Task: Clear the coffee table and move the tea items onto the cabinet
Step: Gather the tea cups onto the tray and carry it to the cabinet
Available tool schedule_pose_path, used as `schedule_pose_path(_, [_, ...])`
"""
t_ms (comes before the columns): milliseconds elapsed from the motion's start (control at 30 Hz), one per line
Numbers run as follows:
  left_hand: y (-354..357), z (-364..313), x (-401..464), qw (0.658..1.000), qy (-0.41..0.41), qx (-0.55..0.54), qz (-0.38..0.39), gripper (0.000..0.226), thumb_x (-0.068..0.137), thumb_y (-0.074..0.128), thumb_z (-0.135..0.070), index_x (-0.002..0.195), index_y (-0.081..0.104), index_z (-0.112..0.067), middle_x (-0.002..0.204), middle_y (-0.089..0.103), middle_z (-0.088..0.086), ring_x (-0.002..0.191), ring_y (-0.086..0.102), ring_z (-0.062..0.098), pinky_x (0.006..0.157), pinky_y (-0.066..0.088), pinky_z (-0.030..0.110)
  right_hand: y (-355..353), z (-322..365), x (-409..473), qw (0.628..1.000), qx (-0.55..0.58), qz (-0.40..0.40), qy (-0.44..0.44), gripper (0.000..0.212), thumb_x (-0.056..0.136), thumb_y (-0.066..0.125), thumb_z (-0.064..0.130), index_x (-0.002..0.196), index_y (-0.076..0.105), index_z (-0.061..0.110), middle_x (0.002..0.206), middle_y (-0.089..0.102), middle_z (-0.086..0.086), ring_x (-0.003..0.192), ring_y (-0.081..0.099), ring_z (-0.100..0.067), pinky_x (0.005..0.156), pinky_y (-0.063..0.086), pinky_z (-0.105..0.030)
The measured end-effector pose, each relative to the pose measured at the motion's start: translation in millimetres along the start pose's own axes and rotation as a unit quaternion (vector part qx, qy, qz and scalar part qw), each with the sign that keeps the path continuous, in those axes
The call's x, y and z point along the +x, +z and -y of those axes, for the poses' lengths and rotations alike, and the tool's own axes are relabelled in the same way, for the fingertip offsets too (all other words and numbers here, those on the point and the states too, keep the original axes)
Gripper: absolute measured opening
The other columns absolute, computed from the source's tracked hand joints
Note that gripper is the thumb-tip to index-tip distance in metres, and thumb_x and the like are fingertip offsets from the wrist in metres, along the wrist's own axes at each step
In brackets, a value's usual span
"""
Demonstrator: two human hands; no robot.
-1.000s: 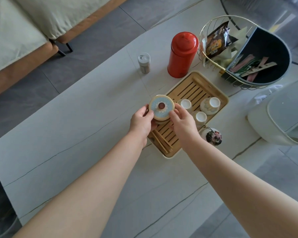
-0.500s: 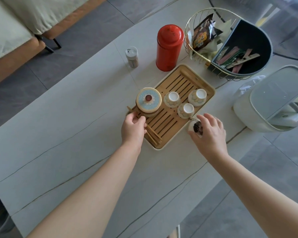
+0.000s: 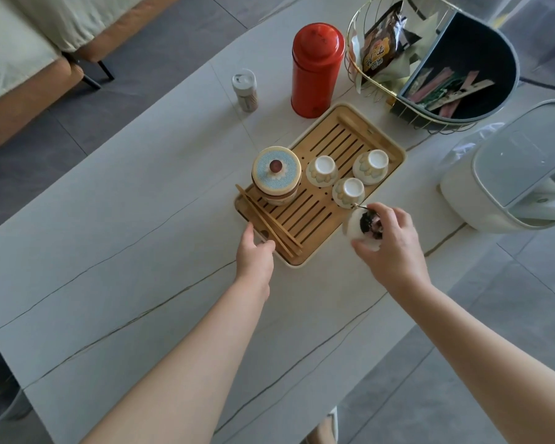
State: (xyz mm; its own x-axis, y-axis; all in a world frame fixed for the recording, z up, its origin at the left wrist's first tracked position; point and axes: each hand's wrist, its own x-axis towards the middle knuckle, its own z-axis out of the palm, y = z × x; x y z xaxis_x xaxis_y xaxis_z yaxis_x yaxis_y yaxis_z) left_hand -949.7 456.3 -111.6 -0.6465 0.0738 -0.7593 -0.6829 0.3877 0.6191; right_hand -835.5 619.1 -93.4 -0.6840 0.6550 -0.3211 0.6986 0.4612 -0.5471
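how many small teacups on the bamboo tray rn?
3, upside down: one beside the lidded pot, one toward the tray's right edge, one nearest the right hand.

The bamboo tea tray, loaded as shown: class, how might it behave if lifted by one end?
The bamboo tea tray looks rigid, so probably no sagging. The lidded pot and three cups stand loose, so tilting would likely slide them. The tongs could slip off.
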Motion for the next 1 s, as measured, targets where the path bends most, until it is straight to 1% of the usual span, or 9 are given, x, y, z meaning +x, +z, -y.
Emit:
schedule_pose_path(200, [-5, 0, 4, 0.999, 0.002, -0.034, 0.004, 0.054, 0.094, 0.048, -0.004, 0.142, 0.038, -0.027, 0.146, 0.042, -0.003, 0.128, 0.045, 0.019, 0.109, 0.039, 0.046, 14, 38, -5, 0.996, 0.008, 0.016, -0.086, 0.065, 0.078, 0.070, 0.031, 0.133, 0.036, 0.029, 0.135, 0.039, -0.003, 0.121, 0.041, -0.022, 0.089, 0.045, -0.033])
schedule_pose_path(367, [-10, 2, 14, 0.995, -0.028, -0.099, -0.015, 0.063, 0.092, 0.053, 0.000, 0.147, 0.028, -0.018, 0.131, 0.052, 0.005, 0.107, 0.055, 0.020, 0.101, 0.047, 0.037, 38, 55, 14, 0.995, -0.036, 0.021, -0.087, 0.066, 0.079, 0.069, 0.030, 0.135, 0.035, 0.026, 0.136, 0.039, -0.004, 0.123, 0.039, -0.024, 0.087, 0.047, -0.035])
schedule_pose_path(500, [-12, 0, 26, 0.996, -0.032, -0.067, -0.044, 0.052, 0.090, 0.057, -0.003, 0.140, 0.041, -0.010, 0.121, 0.058, 0.008, 0.104, 0.062, 0.028, 0.091, 0.053, 0.037, 50, 56, 21, 0.994, -0.064, 0.011, -0.087, 0.066, 0.079, 0.067, 0.033, 0.135, 0.034, 0.026, 0.136, 0.040, -0.004, 0.124, 0.037, -0.025, 0.082, 0.047, -0.036])
schedule_pose_path(600, [-12, -1, 35, 0.997, -0.019, -0.011, -0.070, 0.043, 0.087, 0.063, -0.007, 0.128, 0.051, -0.009, 0.096, 0.060, 0.003, 0.080, 0.064, 0.021, 0.081, 0.057, 0.038, 54, 55, 22, 0.994, -0.064, 0.001, -0.086, 0.069, 0.078, 0.068, 0.034, 0.137, 0.032, 0.026, 0.137, 0.039, -0.003, 0.126, 0.035, -0.025, 0.083, 0.046, -0.037])
schedule_pose_path(667, [-13, -2, 41, 0.997, -0.014, 0.011, -0.078, 0.035, 0.085, 0.066, -0.010, 0.118, 0.053, -0.009, 0.089, 0.060, 0.002, 0.072, 0.064, 0.021, 0.077, 0.058, 0.040, 55, 53, 20, 0.995, -0.053, -0.002, -0.082, 0.073, 0.079, 0.068, 0.034, 0.139, 0.028, 0.027, 0.140, 0.036, -0.002, 0.128, 0.034, -0.024, 0.087, 0.046, -0.038])
schedule_pose_path(800, [-11, 2, 48, 0.995, 0.001, 0.052, -0.079, 0.029, 0.082, 0.069, -0.009, 0.100, 0.048, -0.014, 0.085, 0.059, 0.005, 0.072, 0.066, 0.028, 0.074, 0.059, 0.042, 55, 43, 8, 0.997, 0.009, 0.012, -0.074, 0.078, 0.081, 0.068, 0.029, 0.144, 0.022, 0.026, 0.147, 0.030, -0.003, 0.134, 0.030, -0.022, 0.102, 0.039, -0.038])
schedule_pose_path(867, [-11, 5, 48, 0.995, 0.023, 0.061, -0.078, 0.029, 0.083, 0.068, -0.008, 0.103, 0.047, -0.014, 0.084, 0.059, 0.005, 0.067, 0.066, 0.026, 0.068, 0.060, 0.039, 55, 39, 0, 0.997, 0.035, 0.016, -0.064, 0.078, 0.083, 0.066, 0.028, 0.145, 0.020, 0.027, 0.148, 0.029, -0.001, 0.133, 0.033, -0.022, 0.106, 0.039, -0.040])
schedule_pose_path(933, [-10, 6, 47, 0.990, 0.055, 0.093, -0.086, 0.031, 0.084, 0.065, -0.007, 0.110, 0.047, -0.012, 0.081, 0.057, 0.002, 0.068, 0.066, 0.025, 0.065, 0.060, 0.037, 56, 37, -7, 0.996, 0.056, 0.014, -0.063, 0.078, 0.084, 0.066, 0.025, 0.145, 0.019, 0.027, 0.149, 0.028, 0.000, 0.130, 0.038, -0.022, 0.104, 0.042, -0.044])
schedule_pose_path(1000, [-9, 9, 45, 0.985, 0.071, 0.118, -0.106, 0.030, 0.085, 0.062, -0.007, 0.111, 0.047, -0.011, 0.083, 0.057, 0.003, 0.078, 0.067, 0.030, 0.073, 0.059, 0.044, 56, 37, -13, 0.995, 0.069, 0.009, -0.066, 0.075, 0.085, 0.065, 0.022, 0.145, 0.021, 0.028, 0.149, 0.030, 0.002, 0.131, 0.038, -0.020, 0.103, 0.043, -0.044])
